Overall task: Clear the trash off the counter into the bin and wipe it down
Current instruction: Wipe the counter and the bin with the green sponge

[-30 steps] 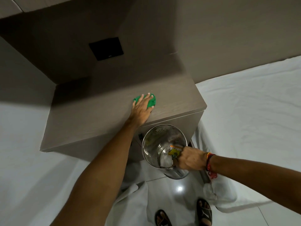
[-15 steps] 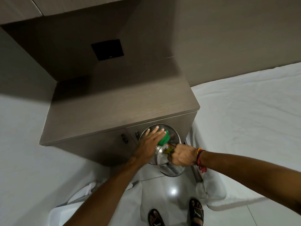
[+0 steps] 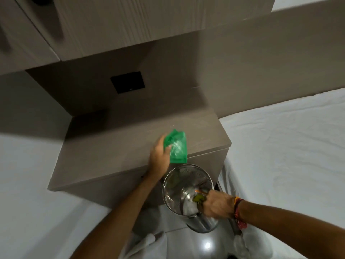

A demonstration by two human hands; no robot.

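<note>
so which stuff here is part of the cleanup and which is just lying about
Job: green cloth in left hand; brown wooden counter; shiny round metal bin gripped by right hand.
Lying about: white bedsheet; black wall panel.

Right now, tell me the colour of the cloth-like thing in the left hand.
Green, slightly translucent. The soft green sheet in the left hand shows best in the head view.
</note>
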